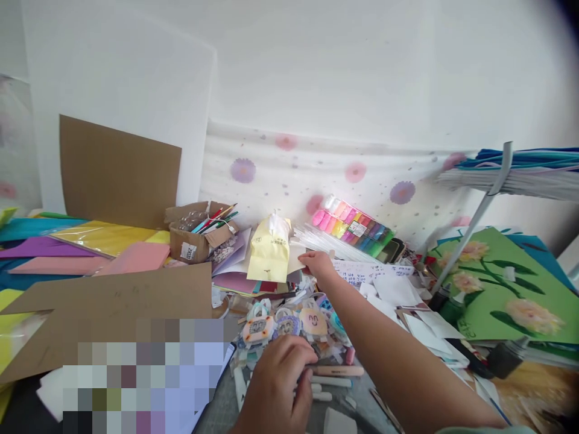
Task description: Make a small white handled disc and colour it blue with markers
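Observation:
My right hand (318, 265) reaches to the back of the desk. Its thumb and index finger pinch the edge of a pale sheet of paper (295, 258), beside a yellow tissue packet (268, 250). Nearer to me, my left hand (283, 377) is over the desk with its fingers loosely bent and the thumb apart; I see nothing held. Close by its fingertips lie a wooden-coloured stick (338, 371) and white markers (332, 382). Beyond the knuckles sit several small decorated paper pieces, among them an orange-edged one (258, 329) and a beige smiling-face one (313, 322).
At the left are brown cardboard (149, 295), coloured sheets (108, 235) and a blurred-out patch. A cardboard box (189, 240) holds pencils. Coloured clay packs (355, 226) lean by the wall. To the right are a flower picture (511, 289), a metal stand (473, 217) and small bottles (507, 357).

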The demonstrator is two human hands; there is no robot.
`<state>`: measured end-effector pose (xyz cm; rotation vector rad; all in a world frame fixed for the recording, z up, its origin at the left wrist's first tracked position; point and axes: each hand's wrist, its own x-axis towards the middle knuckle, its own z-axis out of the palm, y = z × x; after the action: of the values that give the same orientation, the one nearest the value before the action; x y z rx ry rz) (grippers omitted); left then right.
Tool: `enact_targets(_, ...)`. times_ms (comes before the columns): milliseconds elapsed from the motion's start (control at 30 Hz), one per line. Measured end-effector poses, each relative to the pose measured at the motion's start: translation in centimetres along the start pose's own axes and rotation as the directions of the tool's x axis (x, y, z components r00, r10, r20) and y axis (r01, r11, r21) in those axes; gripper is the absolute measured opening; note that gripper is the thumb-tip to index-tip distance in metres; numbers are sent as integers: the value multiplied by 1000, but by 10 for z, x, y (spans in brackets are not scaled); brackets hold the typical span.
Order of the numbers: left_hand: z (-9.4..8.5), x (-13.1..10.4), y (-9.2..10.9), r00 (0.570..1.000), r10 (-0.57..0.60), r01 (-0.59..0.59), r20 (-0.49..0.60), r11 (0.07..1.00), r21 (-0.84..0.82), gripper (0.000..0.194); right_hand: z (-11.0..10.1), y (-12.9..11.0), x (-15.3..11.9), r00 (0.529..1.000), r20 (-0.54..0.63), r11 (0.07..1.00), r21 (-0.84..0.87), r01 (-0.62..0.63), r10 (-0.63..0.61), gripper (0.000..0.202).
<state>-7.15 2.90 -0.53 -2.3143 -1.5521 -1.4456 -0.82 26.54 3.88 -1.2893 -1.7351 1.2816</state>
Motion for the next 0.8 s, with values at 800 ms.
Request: enact_targets(800, -22, 16, -7, 939, -343, 343, -26, 930, 135, 19, 0, 9, -23, 894, 146, 835, -318, 449, -424, 30)
